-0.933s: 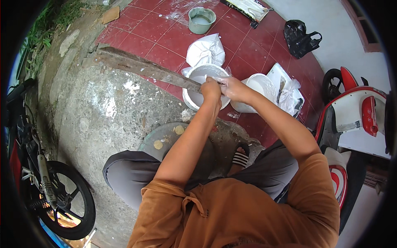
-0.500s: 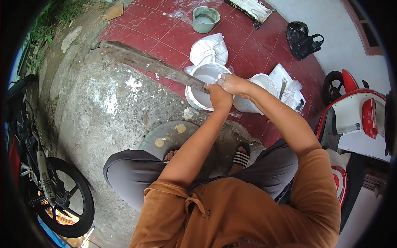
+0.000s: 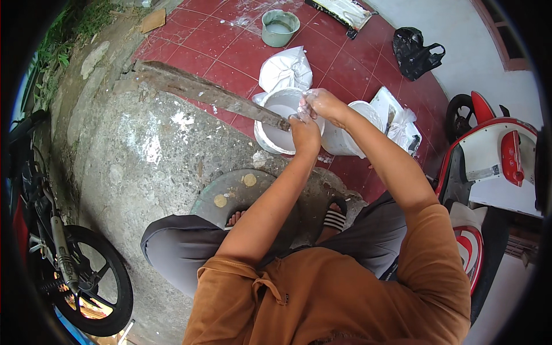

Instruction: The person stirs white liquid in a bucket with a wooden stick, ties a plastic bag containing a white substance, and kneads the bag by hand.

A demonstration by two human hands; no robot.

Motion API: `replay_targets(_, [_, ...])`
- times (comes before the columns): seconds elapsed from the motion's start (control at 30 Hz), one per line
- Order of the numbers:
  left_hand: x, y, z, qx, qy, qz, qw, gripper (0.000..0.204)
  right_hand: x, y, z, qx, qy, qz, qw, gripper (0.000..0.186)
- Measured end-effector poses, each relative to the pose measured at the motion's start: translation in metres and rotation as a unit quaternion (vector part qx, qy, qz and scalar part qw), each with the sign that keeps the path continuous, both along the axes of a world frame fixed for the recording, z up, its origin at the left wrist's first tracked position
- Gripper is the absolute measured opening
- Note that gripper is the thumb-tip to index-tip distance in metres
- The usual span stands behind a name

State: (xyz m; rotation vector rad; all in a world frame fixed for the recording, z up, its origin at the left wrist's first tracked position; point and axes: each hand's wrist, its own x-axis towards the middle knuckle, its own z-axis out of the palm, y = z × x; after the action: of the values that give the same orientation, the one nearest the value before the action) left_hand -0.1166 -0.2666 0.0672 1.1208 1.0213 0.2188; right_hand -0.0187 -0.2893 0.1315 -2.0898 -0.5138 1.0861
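Both my hands are close together over a white bucket (image 3: 261, 137) that holds whitish liquid. My left hand (image 3: 305, 133) is closed, thumb up, at the near end of a long weathered plank (image 3: 198, 92). Whether its fingers wrap that end is hidden. The plank slants away to the far left and overlaps the bucket's rim. My right hand (image 3: 326, 106), smeared white, is closed just above and right of the left thumb. What lies between its fingers is too small to make out. A second white bucket (image 3: 345, 141) stands at the right, partly behind my right forearm.
A knotted white sack (image 3: 286, 69) sits behind the bucket. Farther off are a grey-green pail (image 3: 280, 29) and a black plastic bag (image 3: 415, 54). Motorcycles stand at the left (image 3: 95, 282) and right (image 3: 489, 149). Rough concrete (image 3: 149, 172) borders red tiles (image 3: 236, 49).
My right hand has shifted slightly up and right, opening a small gap above my left hand. The whole view has tilted slightly; the plank and buckets keep their places.
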Motion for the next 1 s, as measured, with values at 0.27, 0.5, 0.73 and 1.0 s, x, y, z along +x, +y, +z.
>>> replay_targets(0.27, [-0.002,0.014,0.013,-0.180,-0.133,0.048,0.973,0.036,0.047,-0.124,0.010,0.079,0.149,-0.207,0.964,0.025])
replay_targets(0.5, [-0.001,0.022,0.018,-0.223,-0.121,0.083,0.964,0.050,0.067,-0.161,-0.080,0.008,0.176,-0.436,0.882,0.018])
replay_targets(0.73, [0.002,0.023,0.022,-0.230,-0.100,0.063,0.966,0.052,0.062,-0.170,-0.110,0.011,0.180,-0.466,0.866,0.023])
replay_targets(1.0, [0.006,0.020,0.031,-0.236,-0.116,0.109,0.959,0.047,0.054,-0.159,-0.011,0.179,0.400,-0.287,0.852,0.014])
